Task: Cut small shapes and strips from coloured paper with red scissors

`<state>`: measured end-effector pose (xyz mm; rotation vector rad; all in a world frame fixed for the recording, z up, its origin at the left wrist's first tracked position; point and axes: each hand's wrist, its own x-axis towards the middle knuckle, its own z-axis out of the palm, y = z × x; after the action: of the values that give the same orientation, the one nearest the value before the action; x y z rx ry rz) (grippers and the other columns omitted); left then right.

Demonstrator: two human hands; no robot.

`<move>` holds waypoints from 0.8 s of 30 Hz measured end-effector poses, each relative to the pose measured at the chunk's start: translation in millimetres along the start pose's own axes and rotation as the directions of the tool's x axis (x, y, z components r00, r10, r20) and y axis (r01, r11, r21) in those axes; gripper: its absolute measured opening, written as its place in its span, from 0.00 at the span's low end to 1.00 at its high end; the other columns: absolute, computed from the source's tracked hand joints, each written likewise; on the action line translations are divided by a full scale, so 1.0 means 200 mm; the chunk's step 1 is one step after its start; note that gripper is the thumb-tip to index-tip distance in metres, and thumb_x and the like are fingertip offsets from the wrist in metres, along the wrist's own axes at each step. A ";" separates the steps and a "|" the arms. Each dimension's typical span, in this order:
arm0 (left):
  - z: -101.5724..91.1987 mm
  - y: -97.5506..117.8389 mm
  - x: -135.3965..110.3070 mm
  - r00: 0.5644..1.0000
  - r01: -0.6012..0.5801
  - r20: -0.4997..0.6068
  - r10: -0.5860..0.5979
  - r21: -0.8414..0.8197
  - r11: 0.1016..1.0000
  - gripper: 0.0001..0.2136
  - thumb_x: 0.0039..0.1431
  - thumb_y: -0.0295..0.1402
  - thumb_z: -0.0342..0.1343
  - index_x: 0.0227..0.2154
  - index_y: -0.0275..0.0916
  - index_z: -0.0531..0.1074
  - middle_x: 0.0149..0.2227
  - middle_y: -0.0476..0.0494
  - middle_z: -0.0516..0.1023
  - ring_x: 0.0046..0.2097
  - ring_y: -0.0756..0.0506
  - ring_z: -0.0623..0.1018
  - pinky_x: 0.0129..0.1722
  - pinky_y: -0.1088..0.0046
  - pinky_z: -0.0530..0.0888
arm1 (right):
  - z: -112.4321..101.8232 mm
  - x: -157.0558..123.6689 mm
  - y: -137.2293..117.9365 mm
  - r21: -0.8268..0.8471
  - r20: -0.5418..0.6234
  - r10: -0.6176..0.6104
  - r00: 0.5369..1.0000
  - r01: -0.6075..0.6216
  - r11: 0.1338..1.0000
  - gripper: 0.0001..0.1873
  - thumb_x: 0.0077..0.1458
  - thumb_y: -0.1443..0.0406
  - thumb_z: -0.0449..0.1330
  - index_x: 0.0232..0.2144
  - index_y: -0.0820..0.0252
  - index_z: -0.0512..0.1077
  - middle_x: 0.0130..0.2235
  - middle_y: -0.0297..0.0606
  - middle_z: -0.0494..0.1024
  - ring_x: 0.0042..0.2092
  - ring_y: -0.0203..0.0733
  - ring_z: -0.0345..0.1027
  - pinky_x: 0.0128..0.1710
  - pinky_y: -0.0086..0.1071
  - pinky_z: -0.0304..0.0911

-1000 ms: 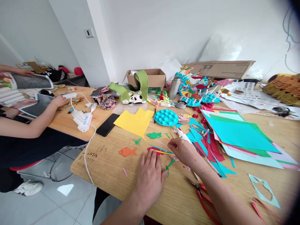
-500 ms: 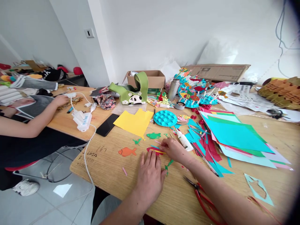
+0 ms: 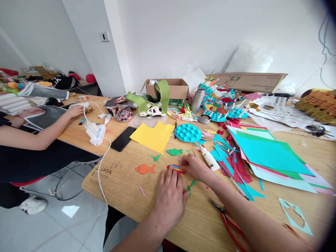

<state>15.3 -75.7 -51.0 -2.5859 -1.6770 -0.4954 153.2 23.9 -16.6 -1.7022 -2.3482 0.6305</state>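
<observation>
A small red paper fish (image 3: 169, 167) lies on the table with a narrow blue paper strip (image 3: 174, 166) and a yellow one across its body. My left hand (image 3: 171, 196) is open, its stretched fingertips resting on the lower edge of the fish. The fingers of my right hand (image 3: 194, 168) are closed at the right end of the blue strip, over the fish's tail side, which they partly hide. Left of my hands lies an orange paper fish (image 3: 145, 169), and behind them a green paper fish (image 3: 174, 152). Green scraps (image 3: 189, 189) lie beside my left thumb.
A white glue bottle (image 3: 209, 158) lies beyond my right wrist. Red-handled scissors (image 3: 228, 220) rest under my right forearm. Coloured sheets (image 3: 273, 154), yellow paper (image 3: 152, 136), a blue woven disc (image 3: 188, 132) and a phone (image 3: 123, 138) surround the spot. Another person's arm (image 3: 44, 134) is at left.
The blue strip, earlier along the upper edge of the red fish, now lies across its body beside the yellow strip. My left hand stays in place; the view has shifted slightly.
</observation>
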 end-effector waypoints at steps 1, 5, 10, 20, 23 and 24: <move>0.00 0.00 0.00 1.000 -0.002 0.000 0.002 -0.002 1.000 0.23 0.62 0.41 0.40 0.53 0.30 0.62 0.58 0.31 0.63 0.62 0.36 0.55 0.59 0.51 0.55 | 0.00 0.00 0.00 0.005 0.001 -0.001 1.000 0.001 1.000 0.02 0.47 0.71 0.59 0.25 0.61 0.72 0.30 0.39 0.73 0.34 0.39 0.66 0.35 0.28 0.58; -0.01 0.00 0.00 1.000 -0.004 0.012 0.004 -0.020 1.000 0.23 0.61 0.42 0.41 0.52 0.30 0.63 0.57 0.31 0.63 0.62 0.36 0.55 0.59 0.52 0.54 | 0.00 0.00 0.00 0.026 0.003 -0.011 1.000 0.011 1.000 0.03 0.46 0.71 0.59 0.24 0.61 0.72 0.29 0.39 0.73 0.35 0.40 0.66 0.35 0.28 0.58; -0.02 0.00 0.01 1.000 -0.003 0.008 0.004 -0.031 1.000 0.22 0.61 0.41 0.43 0.52 0.30 0.63 0.57 0.31 0.63 0.62 0.36 0.56 0.59 0.51 0.55 | 0.01 0.02 0.03 0.061 0.006 -0.026 1.000 0.025 0.998 0.03 0.44 0.72 0.59 0.24 0.61 0.72 0.29 0.37 0.73 0.33 0.39 0.66 0.34 0.28 0.58; -0.02 0.01 0.01 0.999 0.036 0.004 -0.035 -0.022 0.999 0.22 0.61 0.41 0.43 0.52 0.31 0.63 0.56 0.32 0.64 0.61 0.35 0.57 0.57 0.51 0.58 | 0.03 0.03 0.04 0.116 -0.020 -0.066 0.998 0.068 0.991 0.07 0.42 0.74 0.58 0.25 0.61 0.73 0.29 0.36 0.72 0.33 0.38 0.65 0.34 0.28 0.58; -0.02 0.02 0.01 1.000 0.025 0.004 -0.025 -0.020 0.999 0.22 0.61 0.40 0.42 0.53 0.31 0.62 0.57 0.32 0.63 0.61 0.36 0.57 0.57 0.53 0.60 | 0.04 0.02 0.05 0.124 -0.036 -0.082 0.996 0.086 0.989 0.09 0.43 0.74 0.56 0.26 0.61 0.75 0.31 0.38 0.72 0.34 0.39 0.65 0.35 0.28 0.59; -0.02 0.01 0.01 1.000 0.022 0.004 -0.021 -0.020 1.000 0.22 0.61 0.40 0.42 0.53 0.30 0.62 0.57 0.31 0.63 0.61 0.36 0.57 0.57 0.53 0.60 | 0.04 0.02 0.05 0.126 -0.038 -0.087 0.995 0.091 0.988 0.10 0.44 0.75 0.56 0.26 0.60 0.75 0.31 0.38 0.72 0.35 0.39 0.65 0.36 0.29 0.60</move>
<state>17.7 -75.9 -46.6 -2.5867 -1.7115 -0.5105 156.7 28.5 -29.3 -1.5327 -2.2935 0.7153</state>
